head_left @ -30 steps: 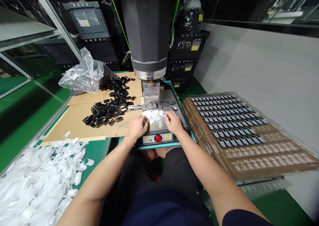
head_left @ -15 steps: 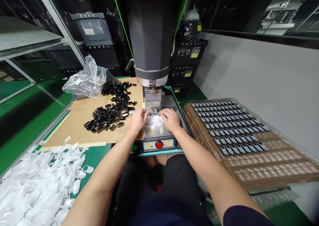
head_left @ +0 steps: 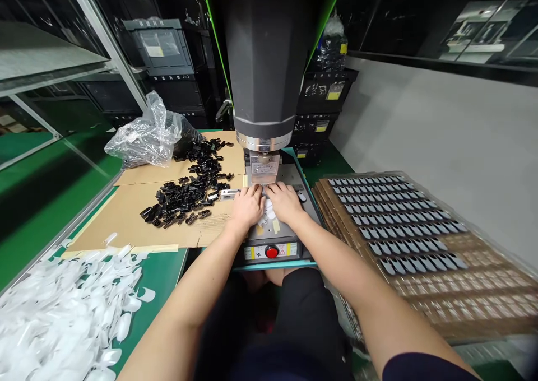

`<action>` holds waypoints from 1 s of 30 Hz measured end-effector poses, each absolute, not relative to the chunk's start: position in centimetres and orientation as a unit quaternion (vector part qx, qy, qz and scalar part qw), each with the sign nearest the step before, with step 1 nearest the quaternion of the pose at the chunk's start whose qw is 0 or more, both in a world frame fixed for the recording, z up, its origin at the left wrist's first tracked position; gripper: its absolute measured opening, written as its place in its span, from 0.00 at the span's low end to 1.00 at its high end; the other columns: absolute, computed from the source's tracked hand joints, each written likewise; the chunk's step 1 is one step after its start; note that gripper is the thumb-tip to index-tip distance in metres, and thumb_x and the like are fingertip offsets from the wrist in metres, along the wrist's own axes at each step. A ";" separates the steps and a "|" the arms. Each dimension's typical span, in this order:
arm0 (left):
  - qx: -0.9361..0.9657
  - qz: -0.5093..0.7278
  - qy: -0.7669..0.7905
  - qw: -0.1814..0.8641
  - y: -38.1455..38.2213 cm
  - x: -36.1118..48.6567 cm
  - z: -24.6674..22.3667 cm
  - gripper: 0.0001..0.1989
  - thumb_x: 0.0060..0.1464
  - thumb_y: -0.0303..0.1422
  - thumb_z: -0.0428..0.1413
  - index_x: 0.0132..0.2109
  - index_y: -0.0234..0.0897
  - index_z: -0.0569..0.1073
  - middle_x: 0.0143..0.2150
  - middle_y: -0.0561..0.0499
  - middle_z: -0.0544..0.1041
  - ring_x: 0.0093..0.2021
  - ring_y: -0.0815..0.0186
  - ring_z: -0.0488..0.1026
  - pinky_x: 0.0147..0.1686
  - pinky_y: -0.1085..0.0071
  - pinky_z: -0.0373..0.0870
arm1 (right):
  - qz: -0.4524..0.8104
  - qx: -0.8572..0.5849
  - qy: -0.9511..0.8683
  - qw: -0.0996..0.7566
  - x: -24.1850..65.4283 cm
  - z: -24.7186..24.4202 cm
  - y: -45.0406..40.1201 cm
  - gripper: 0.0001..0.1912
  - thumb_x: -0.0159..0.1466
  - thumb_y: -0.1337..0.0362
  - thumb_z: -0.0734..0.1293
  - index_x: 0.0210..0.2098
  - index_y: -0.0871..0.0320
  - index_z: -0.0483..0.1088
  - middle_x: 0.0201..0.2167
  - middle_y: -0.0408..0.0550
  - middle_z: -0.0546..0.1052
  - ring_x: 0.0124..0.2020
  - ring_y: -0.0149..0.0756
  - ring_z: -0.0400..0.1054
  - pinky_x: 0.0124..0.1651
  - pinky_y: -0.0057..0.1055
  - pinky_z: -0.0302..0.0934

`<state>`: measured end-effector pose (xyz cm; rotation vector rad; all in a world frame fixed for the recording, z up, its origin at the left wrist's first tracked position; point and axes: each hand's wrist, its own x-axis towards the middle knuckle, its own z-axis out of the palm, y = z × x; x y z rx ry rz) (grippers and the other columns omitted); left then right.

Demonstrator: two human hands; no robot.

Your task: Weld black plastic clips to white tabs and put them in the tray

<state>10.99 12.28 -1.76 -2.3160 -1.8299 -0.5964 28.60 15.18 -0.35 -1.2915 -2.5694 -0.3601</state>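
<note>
Left hand (head_left: 249, 206) and right hand (head_left: 284, 203) have drawn closer together since the earlier frame, fingers forward at the foot of the block (head_left: 264, 170); whether they grip anything cannot be told. White pieces (head_left: 269, 208) lie between them; black parts (head_left: 180, 201) spread on cardboard (head_left: 113, 218) alongside, apparently for easy reach.

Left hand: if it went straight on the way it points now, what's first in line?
Likely the clear labelled block under the press head, just beyond the left hand; whether it would strike the block or pass beneath is unclear from this view.
</note>
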 end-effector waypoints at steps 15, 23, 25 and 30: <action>-0.648 -0.210 -0.731 0.048 3.3 -1.6 -1.7 0.21 0.68 0.41 0.58 0.64 0.41 0.75 0.64 0.39 0.75 0.63 0.44 0.70 0.61 0.50 0.69 | -0.068 -0.478 -0.857 0.182 25.4 -0.5 13.7 0.19 0.69 0.72 0.61 0.55 0.58 0.77 0.57 0.61 0.76 0.58 0.55 0.62 0.58 0.47 0.56; -0.574 -0.237 -0.784 0.017 1.7 -6.2 -4.1 0.12 0.69 0.35 0.55 0.56 0.37 0.74 0.56 0.36 0.75 0.56 0.48 0.75 0.55 0.54 0.73 | 0.070 -0.295 -0.938 0.170 11.8 -0.6 11.5 0.16 0.70 0.71 0.65 0.56 0.56 0.73 0.57 0.52 0.78 0.57 0.48 0.66 0.61 0.44 0.61; -0.574 -0.235 -0.784 0.013 1.9 -6.1 -4.2 0.11 0.69 0.35 0.55 0.54 0.37 0.74 0.55 0.37 0.75 0.55 0.50 0.76 0.54 0.56 0.73 | 0.064 -0.297 -0.943 0.134 9.6 -0.7 11.3 0.15 0.72 0.71 0.63 0.56 0.56 0.73 0.55 0.53 0.79 0.55 0.48 0.67 0.60 0.43 0.62; -0.576 -0.214 -0.789 0.002 2.0 -6.3 -4.0 0.09 0.68 0.31 0.54 0.52 0.40 0.75 0.49 0.40 0.77 0.50 0.51 0.78 0.50 0.58 0.73 | 0.053 -0.331 -0.935 0.118 8.4 -1.5 10.8 0.16 0.74 0.73 0.60 0.56 0.56 0.72 0.50 0.54 0.79 0.53 0.45 0.68 0.59 0.41 0.62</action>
